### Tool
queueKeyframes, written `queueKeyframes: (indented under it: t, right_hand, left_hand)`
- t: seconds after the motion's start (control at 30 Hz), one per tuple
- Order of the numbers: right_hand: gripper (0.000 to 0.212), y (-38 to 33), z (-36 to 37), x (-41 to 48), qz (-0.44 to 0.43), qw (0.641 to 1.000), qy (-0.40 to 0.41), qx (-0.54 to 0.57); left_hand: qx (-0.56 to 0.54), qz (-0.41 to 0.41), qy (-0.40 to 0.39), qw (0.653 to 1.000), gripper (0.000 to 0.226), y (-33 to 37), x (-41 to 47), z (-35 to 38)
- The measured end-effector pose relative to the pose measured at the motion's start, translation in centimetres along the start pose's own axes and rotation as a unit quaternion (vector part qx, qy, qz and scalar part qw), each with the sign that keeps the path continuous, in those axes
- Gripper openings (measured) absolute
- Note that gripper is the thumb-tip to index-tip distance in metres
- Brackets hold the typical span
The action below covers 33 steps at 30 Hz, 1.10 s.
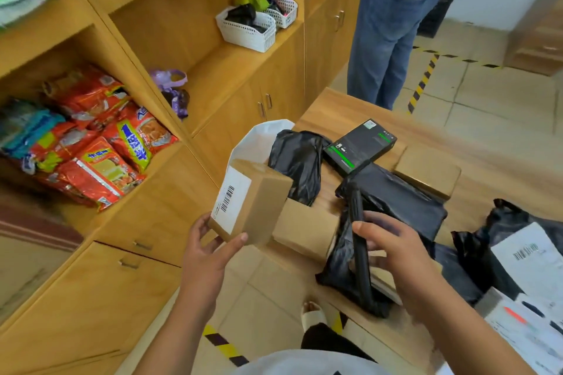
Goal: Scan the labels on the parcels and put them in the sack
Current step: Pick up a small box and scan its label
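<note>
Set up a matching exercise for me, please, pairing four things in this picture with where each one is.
Things:
1. labelled cardboard box
2. black scanner
3. black box with green stripes
4. white baskets

Places:
A. on the wooden table
B. in the left hand
C. on the cupboard shelf
D. in the right hand

Pairs: 1-B, 2-D, 3-A, 4-C.
</note>
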State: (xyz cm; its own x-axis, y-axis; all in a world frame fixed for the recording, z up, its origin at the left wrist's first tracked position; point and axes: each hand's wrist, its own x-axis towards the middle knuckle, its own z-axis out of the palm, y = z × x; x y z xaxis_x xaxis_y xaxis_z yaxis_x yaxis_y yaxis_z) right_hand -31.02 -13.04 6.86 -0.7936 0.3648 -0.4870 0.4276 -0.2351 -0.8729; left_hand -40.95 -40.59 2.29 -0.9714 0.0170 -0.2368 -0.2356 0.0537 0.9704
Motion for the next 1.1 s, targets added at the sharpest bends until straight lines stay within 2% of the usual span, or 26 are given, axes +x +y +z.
queueKeyframes:
  t: [0.13,0.23,0.37,0.5,0.63,0.77,0.9,1.1]
  right_hand:
    - [0.059,-1.8,1.4,3.9,0.0,1.0,0.007,-0.004]
    - [0.074,-2.6,2.5,5.7,0.008,1.0,0.014,0.002]
    - [0.074,-3.6,4.3,7.7,0.022,0.999,0.034,0.015]
    - [0.066,-4.7,6.2,9.2,0.017,0.997,0.074,0.032]
    - [0.043,-6.6,9.2,9.7,0.015,0.99,0.125,0.056]
    - [0.061,-8.0,12.7,9.6,0.006,0.982,0.174,0.071]
    - [0.063,-8.2,15.3,9.4,-0.001,0.969,0.231,0.083]
    - [0.058,-7.9,17.5,9.0,-0.005,0.951,0.29,0.104]
  left_hand:
    - [0.004,-0.006,0.028,1.0,0.068,0.6,4.6,0.5]
    - [0.01,-0.021,0.039,0.999,0.066,1.0,7.6,0.6]
    - [0.024,-0.026,0.038,0.999,0.065,0.7,13.1,0.3]
    - [0.046,-0.043,0.014,0.998,0.073,0.8,20.1,0.3]
    - [0.072,-0.06,-0.032,0.995,0.072,0.6,26.5,0.7]
    - [0.098,-0.078,-0.083,0.989,0.067,-0.3,31.5,1.3]
    - [0.114,-0.094,-0.111,0.983,0.071,-1.4,34.7,1.8]
    - [0.164,-0.099,-0.153,0.969,0.092,-3.3,37.4,2.8]
